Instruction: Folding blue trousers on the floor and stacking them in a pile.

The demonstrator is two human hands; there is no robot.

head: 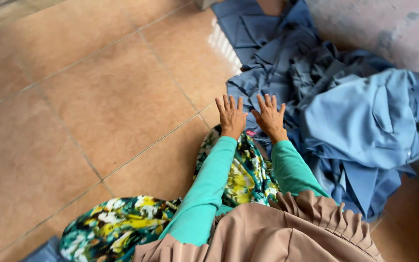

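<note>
The person sits on a tiled floor (98, 111) and looks down at both hands stretched forward. The left hand (231, 115) lies flat with all fingers spread, its grip open and holding nothing; its palm presses down at the near edge of a pile of blue cloth (316, 97), right where the cloth meets the floor. The right hand (269, 115) sits just beside it, thumbs nearly meeting, likewise splayed flat with an open grip, resting on the dark blue fabric itself.

Beyond the fingertips of both hands the blue cloth spreads away in rumpled folds toward the top of the view. To the right of the right hand lies a lighter blue garment (369, 116), crumpled on top of the darker pieces, near the hand but not touching it. A small pink tag (251, 132) shows just behind the right wrist, between the two arms.

Behind the hands, toward the person, teal sleeves (209, 184) cover both forearms, over a green and yellow floral skirt (117, 225). A pleated tan cloth (287, 228) hangs nearest the camera.
</note>
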